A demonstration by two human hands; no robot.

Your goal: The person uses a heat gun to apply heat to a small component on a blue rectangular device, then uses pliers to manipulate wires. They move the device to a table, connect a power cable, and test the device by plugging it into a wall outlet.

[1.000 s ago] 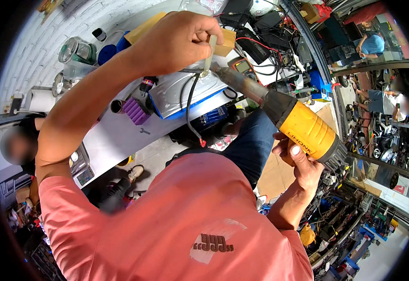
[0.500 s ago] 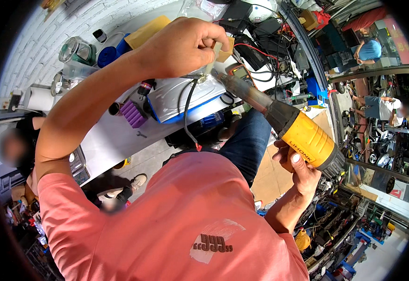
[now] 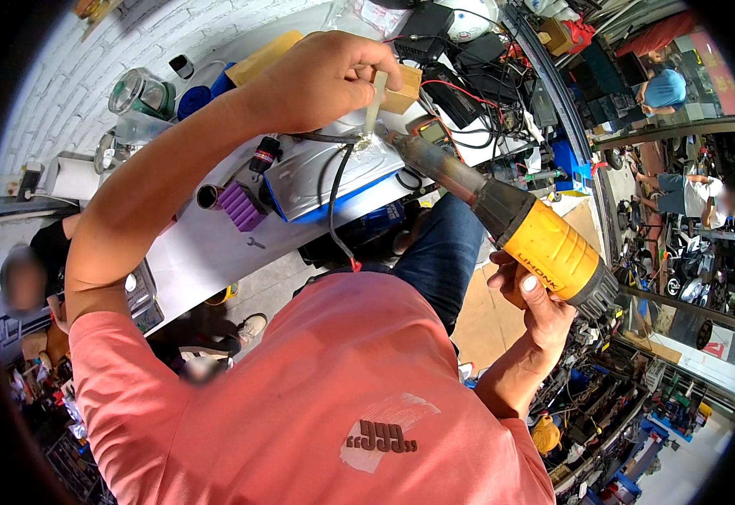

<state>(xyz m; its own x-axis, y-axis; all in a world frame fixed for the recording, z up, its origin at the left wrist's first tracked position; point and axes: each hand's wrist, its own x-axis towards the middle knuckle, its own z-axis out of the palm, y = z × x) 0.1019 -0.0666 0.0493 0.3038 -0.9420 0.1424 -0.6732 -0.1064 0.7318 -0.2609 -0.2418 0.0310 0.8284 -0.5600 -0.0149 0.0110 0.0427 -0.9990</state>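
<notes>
My left hand (image 3: pixel 330 84) pinches a pale translucent stick (image 3: pixel 376 105) upright, its lower end in a glossy lump (image 3: pixel 365 140) on a silver-topped block (image 3: pixel 308 177) with blue edges, on the bench. A dark cable (image 3: pixel 335 210) comes from beside the lump and hangs over the front edge to a red end. My right hand (image 3: pixel 536 307) is closed on the handle of a yellow-and-black heat gun (image 3: pixel 553 248). The gun's metal nozzle (image 3: pixel 435 164) points up-left at the lump, very close to it; whether it touches I cannot tell.
The white bench (image 3: pixel 195 244) holds a purple ridged object (image 3: pixel 241 206), a wrench (image 3: pixel 255 242), a multimeter (image 3: pixel 431 130), jars (image 3: pixel 140 93) and black electronic boxes with tangled wires (image 3: pixel 456 97). One person (image 3: pixel 52 261) is at the left, others (image 3: pixel 666 88) at the right among cluttered parts.
My left hand and the stick shifted slightly down and right, then a little back left. The heat gun dropped slightly, still aimed at the lump. The person at the left shifted a little.
</notes>
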